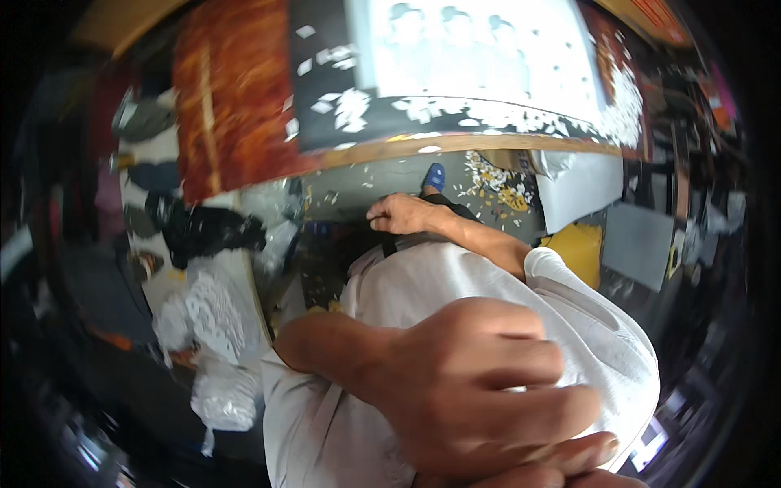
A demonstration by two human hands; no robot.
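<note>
Left hand [480, 390]: fingers curled, before white shirt [447, 272]. Right hand [399, 213]: fingers bent. Contents: cannot tell. White scraps [353, 110]: on surface [244, 89].

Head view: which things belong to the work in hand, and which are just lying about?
Probably the work's, being together on the bench:
- bright white sheet
- small white pieces
- reddish bench

Seemingly just lying about:
- floor scraps
- black plastic bundle
- grey panel
</note>
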